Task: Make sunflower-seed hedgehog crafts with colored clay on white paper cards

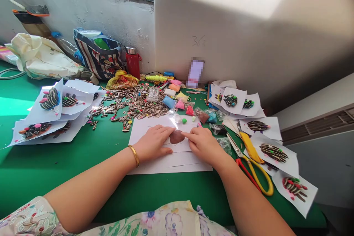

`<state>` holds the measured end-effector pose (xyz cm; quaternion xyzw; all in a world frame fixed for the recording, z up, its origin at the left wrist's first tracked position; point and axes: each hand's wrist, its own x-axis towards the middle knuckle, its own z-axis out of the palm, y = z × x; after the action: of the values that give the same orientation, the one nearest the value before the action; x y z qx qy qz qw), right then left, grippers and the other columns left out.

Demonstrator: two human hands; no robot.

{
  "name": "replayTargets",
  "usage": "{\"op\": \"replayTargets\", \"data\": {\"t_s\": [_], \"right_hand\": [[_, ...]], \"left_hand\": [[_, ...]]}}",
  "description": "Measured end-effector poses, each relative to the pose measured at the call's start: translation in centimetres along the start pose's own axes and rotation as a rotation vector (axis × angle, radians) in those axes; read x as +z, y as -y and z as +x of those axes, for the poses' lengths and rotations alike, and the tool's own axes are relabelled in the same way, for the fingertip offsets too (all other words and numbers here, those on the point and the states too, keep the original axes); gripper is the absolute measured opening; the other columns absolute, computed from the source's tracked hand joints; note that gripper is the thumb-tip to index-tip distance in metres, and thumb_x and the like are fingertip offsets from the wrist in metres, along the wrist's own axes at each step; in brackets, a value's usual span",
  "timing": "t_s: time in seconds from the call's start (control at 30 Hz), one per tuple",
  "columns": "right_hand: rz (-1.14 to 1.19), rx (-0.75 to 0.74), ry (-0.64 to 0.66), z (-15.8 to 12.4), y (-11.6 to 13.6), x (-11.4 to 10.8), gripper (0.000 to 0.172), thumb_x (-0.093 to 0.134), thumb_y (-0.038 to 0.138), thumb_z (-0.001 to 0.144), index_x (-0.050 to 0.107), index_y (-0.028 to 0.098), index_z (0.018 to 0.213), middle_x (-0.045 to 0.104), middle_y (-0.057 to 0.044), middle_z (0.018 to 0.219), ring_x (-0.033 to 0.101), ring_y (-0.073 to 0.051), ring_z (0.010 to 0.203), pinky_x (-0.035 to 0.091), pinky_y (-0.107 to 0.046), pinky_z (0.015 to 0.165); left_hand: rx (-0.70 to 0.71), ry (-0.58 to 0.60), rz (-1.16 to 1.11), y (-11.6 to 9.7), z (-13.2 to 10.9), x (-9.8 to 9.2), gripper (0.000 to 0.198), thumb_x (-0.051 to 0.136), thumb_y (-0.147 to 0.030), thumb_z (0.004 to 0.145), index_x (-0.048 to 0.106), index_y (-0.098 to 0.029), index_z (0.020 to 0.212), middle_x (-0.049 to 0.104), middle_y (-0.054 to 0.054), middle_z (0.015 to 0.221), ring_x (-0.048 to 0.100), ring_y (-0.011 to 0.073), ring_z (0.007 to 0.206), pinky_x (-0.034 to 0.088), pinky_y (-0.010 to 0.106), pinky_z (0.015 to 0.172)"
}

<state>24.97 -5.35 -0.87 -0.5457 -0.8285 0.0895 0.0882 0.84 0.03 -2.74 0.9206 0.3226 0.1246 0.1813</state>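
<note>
A flattened piece of brown modelling clay (pixel 177 137) lies on a stack of white paper (pixel 174 160) in front of me. My left hand (pixel 155 141) rests flat on the sheet, fingers stretched out, their tips at the clay's left edge. From the other side, the extended index finger of my right hand (pixel 206 143) touches the clay's right edge, while its other fingers bend under the palm. Neither hand grips anything. Just beyond the clay sit a small green clay ball (pixel 184 121) and a pale one (pixel 193 118).
Striped sunflower seeds (pixel 138 99) are heaped behind the paper, beside bagged coloured clay (pixel 169 102). Finished seed-and-clay pictures lie at left (pixel 51 99) and right (pixel 273 153). Yellow-handled scissors (pixel 262 177) lie by my right forearm. A red bottle (pixel 133 62) stands near the wall.
</note>
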Motion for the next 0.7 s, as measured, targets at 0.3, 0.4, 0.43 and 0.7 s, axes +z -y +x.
{"op": "replayTargets", "data": {"t_s": [0.3, 0.4, 0.43, 0.7], "right_hand": [[-0.024, -0.034, 0.111, -0.5, -0.16, -0.49, 0.036, 0.05, 0.023, 0.097, 0.062, 0.029, 0.131, 0.063, -0.006, 0.1, 0.053, -0.021, 0.1, 0.032, -0.038, 0.093], [-0.024, -0.028, 0.121, -0.47, -0.08, -0.48, 0.035, 0.049, 0.025, 0.098, 0.062, 0.03, 0.13, 0.062, -0.006, 0.1, 0.053, -0.02, 0.1, 0.033, -0.037, 0.092], [-0.019, -0.023, 0.112, -0.43, -0.08, -0.5, 0.035, 0.049, 0.025, 0.098, 0.062, 0.03, 0.13, 0.063, -0.006, 0.101, 0.054, -0.02, 0.1, 0.033, -0.037, 0.092], [0.0, -0.036, 0.06, -0.33, -0.06, -0.54, 0.033, 0.049, 0.023, 0.098, 0.064, 0.026, 0.127, 0.063, -0.006, 0.1, 0.054, -0.02, 0.1, 0.034, -0.036, 0.092]], "left_hand": [[0.001, -0.004, -0.004, 0.12, -0.1, 0.08, 0.07, 0.075, -0.04, 0.077, 0.043, -0.022, 0.137, 0.059, 0.01, 0.131, 0.053, 0.0286, 0.117, 0.039, 0.042, 0.1], [0.001, -0.004, -0.005, 0.14, -0.1, 0.09, 0.07, 0.075, -0.04, 0.077, 0.043, -0.022, 0.137, 0.059, 0.01, 0.131, 0.053, 0.0289, 0.116, 0.039, 0.042, 0.1], [0.002, -0.003, -0.006, 0.13, -0.1, 0.07, 0.07, 0.075, -0.04, 0.077, 0.043, -0.022, 0.137, 0.059, 0.01, 0.13, 0.054, 0.0288, 0.116, 0.039, 0.042, 0.1], [-0.007, 0.001, -0.012, 0.08, -0.12, -0.09, 0.073, 0.075, -0.041, 0.077, 0.043, -0.023, 0.139, 0.059, 0.01, 0.131, 0.053, 0.0287, 0.118, 0.04, 0.043, 0.101]]}}
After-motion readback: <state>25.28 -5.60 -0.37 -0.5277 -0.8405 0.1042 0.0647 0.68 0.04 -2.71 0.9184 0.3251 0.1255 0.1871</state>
